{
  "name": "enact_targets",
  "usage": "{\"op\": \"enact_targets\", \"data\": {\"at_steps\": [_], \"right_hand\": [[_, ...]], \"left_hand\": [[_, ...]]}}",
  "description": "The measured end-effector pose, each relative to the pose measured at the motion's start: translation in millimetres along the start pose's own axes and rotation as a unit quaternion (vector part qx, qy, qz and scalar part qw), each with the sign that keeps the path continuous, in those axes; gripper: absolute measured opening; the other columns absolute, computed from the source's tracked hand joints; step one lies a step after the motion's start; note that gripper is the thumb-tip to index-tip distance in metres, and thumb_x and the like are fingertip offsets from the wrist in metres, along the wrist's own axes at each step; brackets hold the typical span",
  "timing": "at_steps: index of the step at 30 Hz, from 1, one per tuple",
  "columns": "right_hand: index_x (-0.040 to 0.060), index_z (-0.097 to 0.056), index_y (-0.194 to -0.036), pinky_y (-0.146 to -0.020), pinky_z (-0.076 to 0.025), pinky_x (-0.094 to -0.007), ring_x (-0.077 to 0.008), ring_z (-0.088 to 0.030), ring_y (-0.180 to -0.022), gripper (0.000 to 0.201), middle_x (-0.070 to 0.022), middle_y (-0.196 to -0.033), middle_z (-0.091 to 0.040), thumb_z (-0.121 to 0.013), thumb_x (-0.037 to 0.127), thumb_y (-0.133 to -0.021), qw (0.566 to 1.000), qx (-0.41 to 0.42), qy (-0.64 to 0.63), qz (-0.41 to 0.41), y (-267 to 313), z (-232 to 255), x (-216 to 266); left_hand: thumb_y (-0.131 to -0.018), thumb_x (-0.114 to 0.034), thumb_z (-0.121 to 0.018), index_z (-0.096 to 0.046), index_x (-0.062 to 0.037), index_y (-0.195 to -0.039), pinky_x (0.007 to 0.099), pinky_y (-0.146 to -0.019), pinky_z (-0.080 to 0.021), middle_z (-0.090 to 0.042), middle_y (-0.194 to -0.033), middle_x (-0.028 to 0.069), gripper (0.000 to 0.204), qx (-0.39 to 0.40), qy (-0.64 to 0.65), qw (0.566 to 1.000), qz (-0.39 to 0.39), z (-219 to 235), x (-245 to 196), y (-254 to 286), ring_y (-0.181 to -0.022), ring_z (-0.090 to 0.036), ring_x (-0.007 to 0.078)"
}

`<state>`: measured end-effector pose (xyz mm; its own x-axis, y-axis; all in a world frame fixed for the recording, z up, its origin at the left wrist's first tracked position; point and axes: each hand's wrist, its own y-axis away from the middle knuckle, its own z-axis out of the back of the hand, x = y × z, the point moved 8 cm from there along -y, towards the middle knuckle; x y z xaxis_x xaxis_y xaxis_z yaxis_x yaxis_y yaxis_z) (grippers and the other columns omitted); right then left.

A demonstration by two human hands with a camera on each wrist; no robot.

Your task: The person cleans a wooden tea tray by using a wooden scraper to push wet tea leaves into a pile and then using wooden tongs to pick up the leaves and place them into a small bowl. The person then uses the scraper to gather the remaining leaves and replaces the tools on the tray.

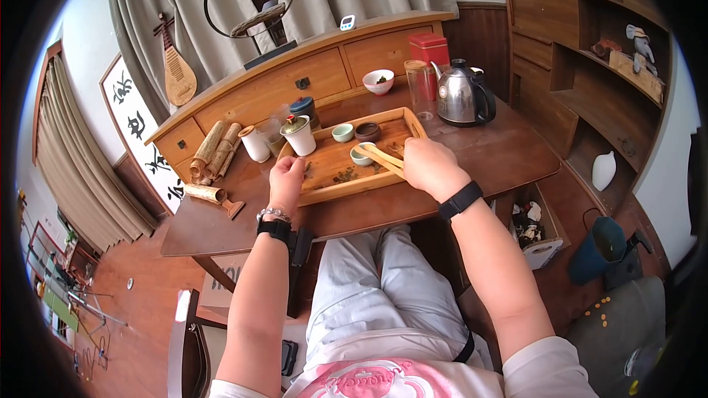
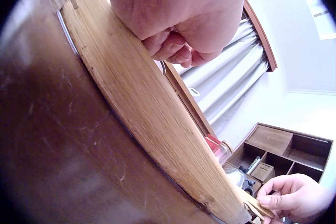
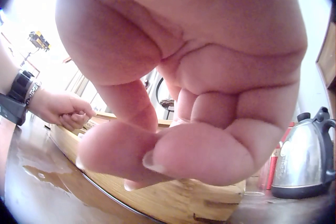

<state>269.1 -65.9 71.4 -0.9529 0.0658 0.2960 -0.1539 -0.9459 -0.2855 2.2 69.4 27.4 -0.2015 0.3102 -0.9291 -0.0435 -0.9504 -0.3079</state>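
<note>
My right hand [image 1: 431, 169] grips a pair of light wooden tongs [image 1: 386, 161] near their rear end. Their tips reach a small pale teacup [image 1: 359, 161], overlapping its rim in the head view. The cup sits on a wooden tea tray [image 1: 346, 190], with a pale green cup [image 1: 342, 133] and a dark brown cup [image 1: 367, 132] behind it. At the tray's front left edge is my left hand [image 1: 286, 177], fingers curled in, with nothing seen in it. Just beyond stands a white lidded tea bowl [image 1: 299, 138]. Dark wet patches mark the tray floor.
A steel kettle [image 1: 461, 96] stands at the right, beside a glass jar [image 1: 419, 88] and a red tin [image 1: 429, 51]. Behind the tray are a white bowl [image 1: 378, 82] and a blue-lidded jar [image 1: 303, 109]. Left lie bamboo rolls [image 1: 215, 153] and a white canister [image 1: 255, 145].
</note>
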Motion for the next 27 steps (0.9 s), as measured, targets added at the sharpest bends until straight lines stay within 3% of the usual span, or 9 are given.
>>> {"op": "enact_targets", "data": {"at_steps": [22, 25, 27], "right_hand": [[0.0040, -0.073, -0.086, -0.073, -0.055, -0.0385, -0.0318, -0.068, -0.088, 0.013, -0.0160, -0.090, -0.070, -0.064, 0.006, -0.077, 1.000, -0.005, 0.001, -0.010, -2.3, -2.8, -3.5], [0.0038, -0.072, -0.087, -0.074, -0.054, -0.0385, -0.0314, -0.068, -0.089, 0.013, -0.0154, -0.091, -0.070, -0.068, 0.013, -0.080, 1.000, -0.002, -0.003, -0.018, -0.1, -0.4, -1.6], [-0.0025, -0.064, -0.077, -0.061, -0.054, -0.0389, -0.0281, -0.067, -0.060, 0.035, -0.0157, -0.066, -0.066, -0.069, 0.032, -0.085, 0.999, 0.015, -0.045, -0.004, 5.3, 3.3, 3.4]], "left_hand": [[-0.091, -0.022, -0.060, -0.061, -0.0021, -0.074, 0.0237, -0.055, -0.036, -0.054, -0.065, -0.0026, 0.026, 0.003, -0.006, 1.000, -0.003, -0.4, -4.9, 3.3, -0.060, -0.045, 0.0060], [-0.091, -0.022, -0.060, -0.061, -0.0025, -0.074, 0.0236, -0.055, -0.037, -0.054, -0.065, -0.0028, 0.026, 0.004, -0.008, 1.000, -0.005, 0.7, -2.3, 1.0, -0.060, -0.045, 0.0058], [-0.090, -0.023, -0.060, -0.061, -0.0026, -0.074, 0.0235, -0.055, -0.037, -0.054, -0.065, -0.0029, 0.026, 0.003, -0.011, 1.000, -0.001, 1.8, -0.7, -0.1, -0.060, -0.045, 0.0057]]}}
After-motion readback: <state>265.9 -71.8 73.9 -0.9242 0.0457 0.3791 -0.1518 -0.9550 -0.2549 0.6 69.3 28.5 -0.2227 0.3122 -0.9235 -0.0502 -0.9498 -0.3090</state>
